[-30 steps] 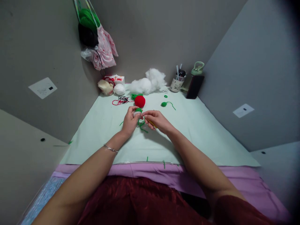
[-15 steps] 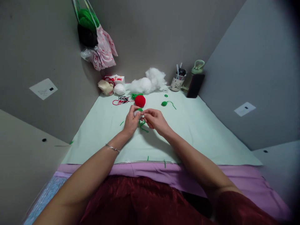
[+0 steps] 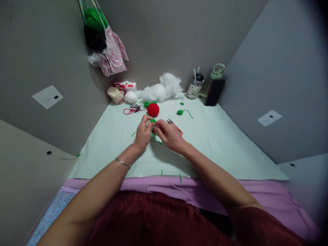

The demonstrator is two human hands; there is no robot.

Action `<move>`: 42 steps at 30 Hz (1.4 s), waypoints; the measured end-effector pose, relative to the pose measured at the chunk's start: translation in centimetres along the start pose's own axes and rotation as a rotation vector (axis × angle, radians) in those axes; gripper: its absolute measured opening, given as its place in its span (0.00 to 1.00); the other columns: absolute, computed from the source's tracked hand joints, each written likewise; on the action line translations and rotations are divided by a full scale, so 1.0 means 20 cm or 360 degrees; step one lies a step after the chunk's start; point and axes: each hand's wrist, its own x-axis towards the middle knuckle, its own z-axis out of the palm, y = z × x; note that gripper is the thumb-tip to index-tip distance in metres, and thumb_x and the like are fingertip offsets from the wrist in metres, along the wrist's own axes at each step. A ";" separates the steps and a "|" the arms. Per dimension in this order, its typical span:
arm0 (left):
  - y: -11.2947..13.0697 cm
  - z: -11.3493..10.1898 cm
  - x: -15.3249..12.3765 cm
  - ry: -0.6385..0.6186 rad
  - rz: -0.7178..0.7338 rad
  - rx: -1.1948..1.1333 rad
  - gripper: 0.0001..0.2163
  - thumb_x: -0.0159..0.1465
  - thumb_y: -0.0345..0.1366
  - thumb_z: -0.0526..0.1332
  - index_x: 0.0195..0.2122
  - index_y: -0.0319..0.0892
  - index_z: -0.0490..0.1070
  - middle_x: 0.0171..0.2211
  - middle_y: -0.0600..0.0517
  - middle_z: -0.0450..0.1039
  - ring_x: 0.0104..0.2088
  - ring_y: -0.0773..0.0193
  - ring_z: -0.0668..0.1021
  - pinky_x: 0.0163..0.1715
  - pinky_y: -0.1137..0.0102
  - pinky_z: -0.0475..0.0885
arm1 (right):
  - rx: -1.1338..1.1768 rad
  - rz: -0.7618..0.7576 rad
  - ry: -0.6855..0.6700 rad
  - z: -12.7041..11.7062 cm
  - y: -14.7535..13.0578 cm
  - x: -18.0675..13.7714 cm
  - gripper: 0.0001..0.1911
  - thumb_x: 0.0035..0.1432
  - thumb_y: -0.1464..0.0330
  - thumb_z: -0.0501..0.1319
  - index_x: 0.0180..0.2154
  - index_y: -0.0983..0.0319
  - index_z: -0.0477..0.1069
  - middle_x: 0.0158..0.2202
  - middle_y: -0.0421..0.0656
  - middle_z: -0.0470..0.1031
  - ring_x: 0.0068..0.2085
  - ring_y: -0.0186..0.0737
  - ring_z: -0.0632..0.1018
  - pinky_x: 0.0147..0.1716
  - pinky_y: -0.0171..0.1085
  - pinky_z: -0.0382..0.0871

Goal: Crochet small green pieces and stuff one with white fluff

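My left hand (image 3: 143, 132) is closed around a small piece of green and white yarn work (image 3: 152, 120), whose green top shows between the fingers. My right hand (image 3: 169, 135) is pinched close beside it. A thin, shiny needle-like tool (image 3: 154, 124) runs from the right fingertips to the piece; whether it is a hook or a sewing needle I cannot tell. Green yarn (image 3: 157, 141) trails onto the table below both hands. Scissors with orange handles (image 3: 174, 125) lie just behind my right hand, partly covered by it.
Beyond my hands sit a red yarn ball (image 3: 153, 110), a small green piece with a tail (image 3: 180, 112) and tangled red and black yarn (image 3: 133, 109). White stuffing (image 3: 161, 89), a cup (image 3: 193, 89), a bottle (image 3: 217, 71) and a dark phone-like slab (image 3: 214, 93) stand along the back.
My right hand has shifted slightly left and down, and the scissors behind it have come into view. The needle-like tool shows more plainly against the piece. My left hand stays nearly still.
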 end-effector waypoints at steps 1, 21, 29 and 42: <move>0.01 0.00 0.00 -0.0002 0.0016 -0.0008 0.07 0.68 0.43 0.61 0.39 0.46 0.68 0.28 0.57 0.70 0.24 0.66 0.71 0.29 0.70 0.68 | 0.0151 0.0009 0.0030 0.00 0.00 0.00 0.07 0.66 0.69 0.53 0.39 0.59 0.70 0.29 0.40 0.77 0.27 0.35 0.72 0.32 0.34 0.61; -0.10 -0.05 0.06 -0.0019 -0.0086 0.0014 0.07 0.65 0.40 0.62 0.40 0.47 0.65 0.32 0.57 0.71 0.25 0.66 0.76 0.28 0.71 0.70 | 0.1990 0.0199 -0.1616 -0.09 -0.03 -0.06 0.17 0.62 0.60 0.67 0.45 0.66 0.72 0.24 0.37 0.77 0.11 0.20 0.58 0.11 0.25 0.47; -0.08 -0.05 0.05 -0.0048 0.0071 0.0067 0.05 0.64 0.36 0.63 0.40 0.46 0.69 0.35 0.55 0.73 0.29 0.66 0.75 0.34 0.70 0.73 | 0.1695 0.0420 -0.0346 -0.08 0.06 0.07 0.10 0.57 0.65 0.67 0.38 0.63 0.72 0.20 0.32 0.72 0.13 0.22 0.57 0.14 0.27 0.46; -0.05 -0.04 0.06 -0.0119 -0.0229 -0.0232 0.09 0.61 0.39 0.65 0.40 0.43 0.70 0.30 0.56 0.74 0.22 0.69 0.75 0.26 0.72 0.75 | 0.1231 0.0335 0.0113 0.00 0.12 0.08 0.13 0.55 0.61 0.67 0.38 0.62 0.70 0.22 0.31 0.71 0.15 0.24 0.61 0.15 0.30 0.49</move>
